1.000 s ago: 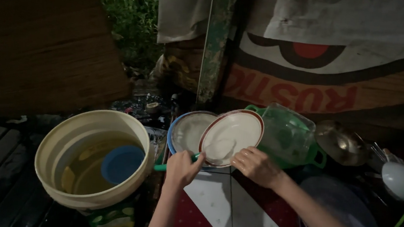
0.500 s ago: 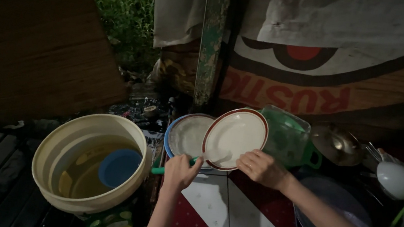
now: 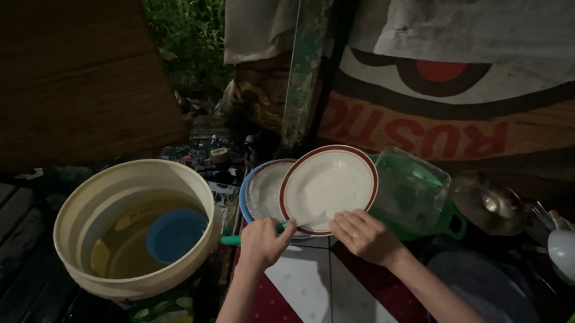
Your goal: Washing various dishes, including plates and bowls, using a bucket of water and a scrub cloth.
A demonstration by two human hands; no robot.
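Right hand (image 3: 363,235) gripping lower rim of red-rimmed plate (image 3: 329,188), tilted up, face toward camera, just above fingers. Left hand (image 3: 262,240) closed round green handle (image 3: 232,239), long axis level, pointing left toward cream bucket (image 3: 87,198). Blue-rimmed plate (image 3: 265,189) behind.

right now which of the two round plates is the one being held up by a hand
The white round plate with the brown-red rim: the right hand grips its lower edge and tilts it up. The blue-rimmed plate sits behind it, partly covered, with no hand gripping it.
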